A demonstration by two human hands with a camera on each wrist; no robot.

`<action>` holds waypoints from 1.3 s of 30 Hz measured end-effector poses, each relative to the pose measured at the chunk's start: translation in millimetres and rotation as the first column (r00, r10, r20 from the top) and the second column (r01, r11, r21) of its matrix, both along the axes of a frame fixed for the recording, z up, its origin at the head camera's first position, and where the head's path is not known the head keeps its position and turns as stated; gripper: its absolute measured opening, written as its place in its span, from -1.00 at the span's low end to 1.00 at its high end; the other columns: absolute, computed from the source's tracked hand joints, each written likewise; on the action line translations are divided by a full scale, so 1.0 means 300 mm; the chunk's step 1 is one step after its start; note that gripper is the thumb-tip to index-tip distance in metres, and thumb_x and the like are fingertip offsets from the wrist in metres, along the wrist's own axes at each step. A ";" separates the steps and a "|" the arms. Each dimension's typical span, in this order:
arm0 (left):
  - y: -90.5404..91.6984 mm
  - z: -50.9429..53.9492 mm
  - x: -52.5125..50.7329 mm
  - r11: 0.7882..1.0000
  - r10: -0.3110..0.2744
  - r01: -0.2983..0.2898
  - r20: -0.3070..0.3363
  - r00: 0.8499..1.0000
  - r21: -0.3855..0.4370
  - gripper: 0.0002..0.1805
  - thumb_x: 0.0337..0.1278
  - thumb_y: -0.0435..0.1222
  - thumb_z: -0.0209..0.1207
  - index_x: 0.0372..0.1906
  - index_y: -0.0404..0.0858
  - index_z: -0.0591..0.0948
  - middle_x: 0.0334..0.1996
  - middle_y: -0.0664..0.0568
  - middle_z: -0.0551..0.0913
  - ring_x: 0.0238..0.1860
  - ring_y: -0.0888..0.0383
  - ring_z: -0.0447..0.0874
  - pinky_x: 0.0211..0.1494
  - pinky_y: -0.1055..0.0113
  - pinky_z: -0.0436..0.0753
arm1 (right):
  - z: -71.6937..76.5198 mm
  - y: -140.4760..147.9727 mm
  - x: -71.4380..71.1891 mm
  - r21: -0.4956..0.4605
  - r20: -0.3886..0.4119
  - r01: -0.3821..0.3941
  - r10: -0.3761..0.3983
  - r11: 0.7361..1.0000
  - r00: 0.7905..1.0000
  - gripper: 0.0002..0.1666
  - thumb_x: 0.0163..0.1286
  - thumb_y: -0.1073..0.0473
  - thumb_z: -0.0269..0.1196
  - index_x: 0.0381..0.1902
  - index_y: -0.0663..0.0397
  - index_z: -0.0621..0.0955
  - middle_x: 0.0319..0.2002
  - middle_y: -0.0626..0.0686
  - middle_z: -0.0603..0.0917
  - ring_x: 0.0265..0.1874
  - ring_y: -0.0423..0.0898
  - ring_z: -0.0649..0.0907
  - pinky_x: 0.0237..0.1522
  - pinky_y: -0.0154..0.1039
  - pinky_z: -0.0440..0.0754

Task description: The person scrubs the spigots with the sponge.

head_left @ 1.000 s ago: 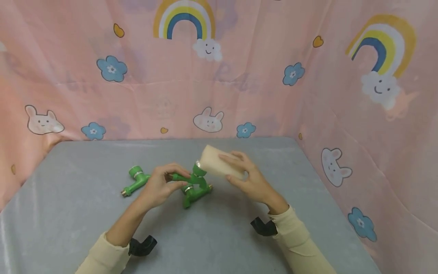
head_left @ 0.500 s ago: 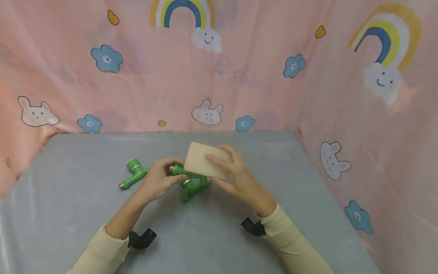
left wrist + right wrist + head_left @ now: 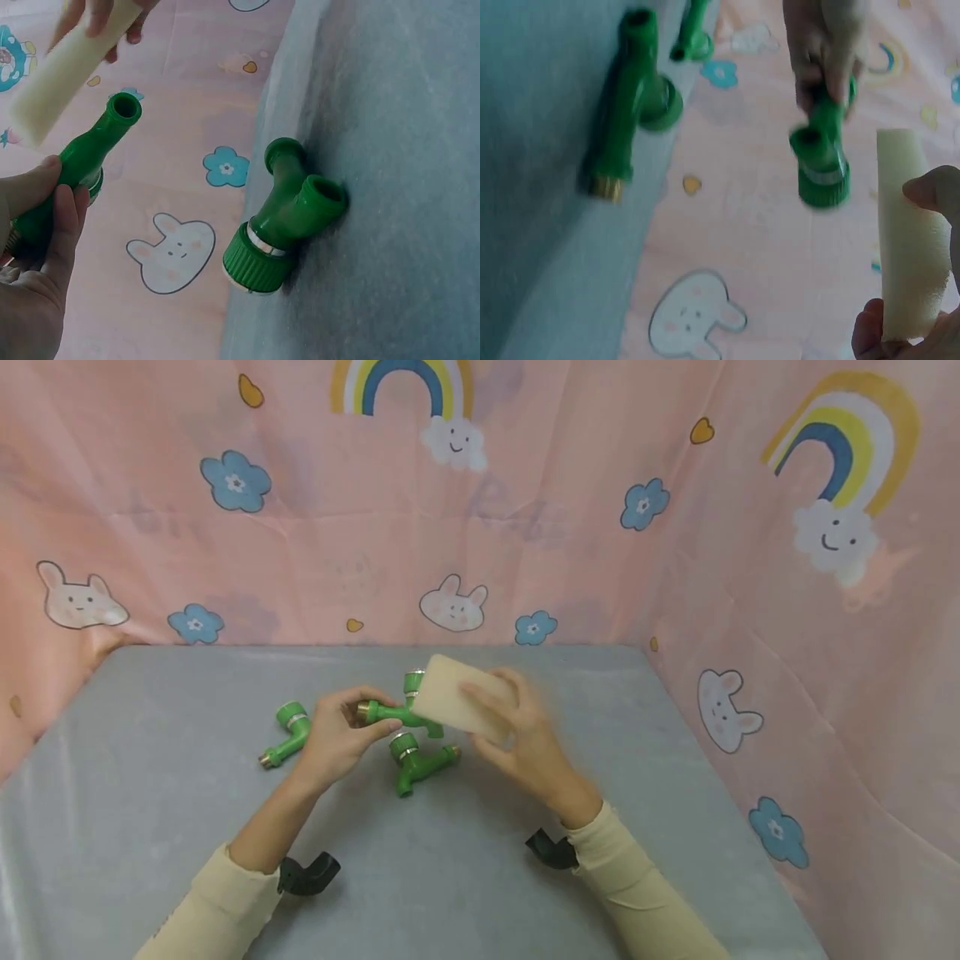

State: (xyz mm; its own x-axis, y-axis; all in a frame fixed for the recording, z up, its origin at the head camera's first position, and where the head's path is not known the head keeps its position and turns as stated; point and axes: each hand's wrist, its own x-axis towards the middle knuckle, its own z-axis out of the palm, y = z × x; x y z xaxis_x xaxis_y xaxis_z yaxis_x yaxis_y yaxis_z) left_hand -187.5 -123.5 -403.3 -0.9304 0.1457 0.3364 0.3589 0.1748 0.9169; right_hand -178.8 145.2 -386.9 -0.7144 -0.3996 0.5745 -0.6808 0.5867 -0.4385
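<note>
My left hand (image 3: 337, 735) pinches a green faucet (image 3: 405, 715) near its brass threaded end, holding it above the table with its round knob upward. In my right hand (image 3: 532, 747) is a cream sponge block (image 3: 453, 693), gripped between thumb and fingers. In the head view the sponge overlaps the faucet's spout side. The left wrist view shows the sponge (image 3: 64, 82) close to the held faucet (image 3: 86, 154); whether they touch I cannot tell. A second green faucet (image 3: 420, 766) lies on the table below the hands.
A third green faucet (image 3: 288, 735) lies on the grey-covered table (image 3: 450, 877), left of the left hand. A pink patterned curtain (image 3: 337, 552) rises behind and to the right. Black elbow-shaped pieces (image 3: 311, 875) sit by both cuffs.
The sponge has moved left across the faucet, then slightly up. The held faucet has turned from tilted to nearly level, brass end left, and lifted away from the one below it.
</note>
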 end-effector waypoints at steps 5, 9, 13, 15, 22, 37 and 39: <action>-0.005 0.021 0.005 0.998 0.033 -0.034 0.023 0.999 0.050 -0.68 0.10 -0.53 0.37 -0.01 -0.45 0.64 -0.27 0.37 0.72 -0.35 0.34 0.68 -0.25 0.47 0.67 | -0.010 -0.035 0.006 0.070 -0.002 -0.042 0.042 0.997 0.999 -0.28 0.18 0.33 0.46 0.33 -0.09 0.58 0.28 0.30 0.41 0.24 0.26 0.46 0.08 0.15 0.68; -0.023 0.026 0.000 0.992 0.069 -0.077 0.086 0.994 0.103 -0.45 0.14 -0.52 0.35 0.26 -0.39 0.53 -0.28 0.48 0.74 -0.28 0.37 0.71 -0.18 0.52 0.68 | -0.011 -0.022 -0.011 0.097 0.004 0.002 -0.002 0.995 1.000 -0.25 0.10 0.40 0.48 0.28 -0.08 0.61 0.25 0.31 0.44 0.22 0.28 0.49 0.11 0.17 0.67; -0.038 0.027 -0.003 0.984 0.059 -0.080 0.132 0.990 0.159 -0.49 0.19 -0.49 0.32 0.26 -0.33 0.54 -0.22 0.44 0.76 -0.16 0.38 0.73 -0.05 0.54 0.69 | 0.009 0.009 -0.017 0.130 0.065 0.043 -0.052 0.991 0.997 -0.29 0.14 0.37 0.46 0.29 -0.06 0.61 0.27 0.31 0.42 0.22 0.29 0.48 0.08 0.18 0.67; -0.042 0.028 -0.002 0.982 0.056 -0.078 0.131 0.990 0.173 -0.56 0.22 -0.49 0.31 0.20 -0.32 0.57 -0.19 0.41 0.76 -0.12 0.38 0.72 -0.01 0.54 0.68 | 0.025 0.026 -0.016 0.121 0.088 0.071 -0.082 0.990 0.993 -0.30 0.17 0.34 0.44 0.30 -0.07 0.60 0.29 0.31 0.41 0.22 0.29 0.47 0.06 0.18 0.67; -0.009 0.013 0.005 0.992 0.103 -0.107 0.068 0.992 0.063 -0.51 0.21 -0.54 0.28 0.25 -0.36 0.53 -0.10 0.15 0.77 -0.12 0.35 0.71 -0.03 0.55 0.67 | 0.034 0.018 -0.005 -0.001 -0.007 0.035 -0.035 0.999 0.999 -0.29 0.17 0.29 0.45 0.31 -0.06 0.58 0.31 0.30 0.42 0.24 0.28 0.46 0.08 0.20 0.60; 0.046 0.008 0.031 0.980 -0.009 -0.021 -0.149 0.989 -0.199 -0.66 0.30 -0.50 0.22 0.15 -0.42 0.58 -0.02 -0.24 0.75 0.08 -0.15 0.72 0.23 -0.04 0.66 | 0.023 0.019 0.012 0.144 0.095 0.025 -0.039 0.989 0.995 -0.29 0.14 0.36 0.40 0.28 -0.12 0.62 0.31 0.27 0.42 0.24 0.26 0.46 0.08 0.13 0.66; 0.043 0.002 0.028 0.979 -0.040 0.015 -0.120 0.992 -0.204 -0.66 0.38 -0.46 0.15 0.20 -0.42 0.54 0.03 -0.26 0.73 0.13 -0.20 0.70 0.26 -0.07 0.64 | 0.035 0.037 0.013 0.134 0.130 0.049 -0.067 0.990 0.989 -0.30 0.12 0.36 0.37 0.27 -0.12 0.63 0.32 0.26 0.42 0.25 0.25 0.45 0.06 0.12 0.66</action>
